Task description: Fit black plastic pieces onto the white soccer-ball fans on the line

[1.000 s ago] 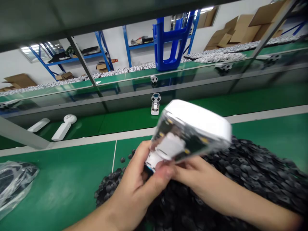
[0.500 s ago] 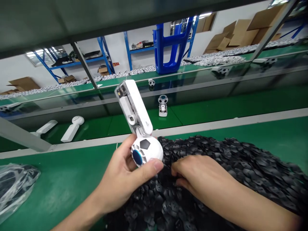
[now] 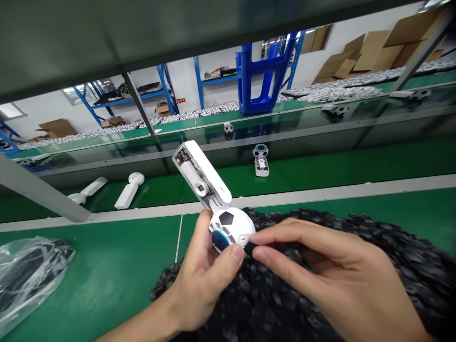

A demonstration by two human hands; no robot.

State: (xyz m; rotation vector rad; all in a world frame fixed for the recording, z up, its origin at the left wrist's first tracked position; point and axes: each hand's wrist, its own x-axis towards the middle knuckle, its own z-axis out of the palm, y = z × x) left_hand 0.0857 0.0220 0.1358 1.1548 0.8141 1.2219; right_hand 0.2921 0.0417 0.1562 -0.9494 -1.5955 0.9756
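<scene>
My left hand (image 3: 201, 280) grips a white handheld fan (image 3: 213, 199) by its football-patterned round head, which shows a black pentagon and a blue centre. The fan's handle points up and left, its open end showing inner parts. My right hand (image 3: 320, 275) pinches a small black piece (image 3: 249, 248) between thumb and forefinger and holds it against the right side of the fan's head. Both hands hover over a big heap of small black pieces (image 3: 356, 266) on the green table.
A clear plastic bag (image 3: 28, 270) of dark parts lies at the left. Beyond a grey rail, white fan parts (image 3: 128, 190) and one fan (image 3: 261, 160) lie on a green belt. A blue stool (image 3: 261, 71), blue racks and cardboard boxes (image 3: 374, 45) stand behind.
My right hand has lifted out of the black heap with a small black piece and brought it to the fan's head. Earlier the fan was turned close to the camera.
</scene>
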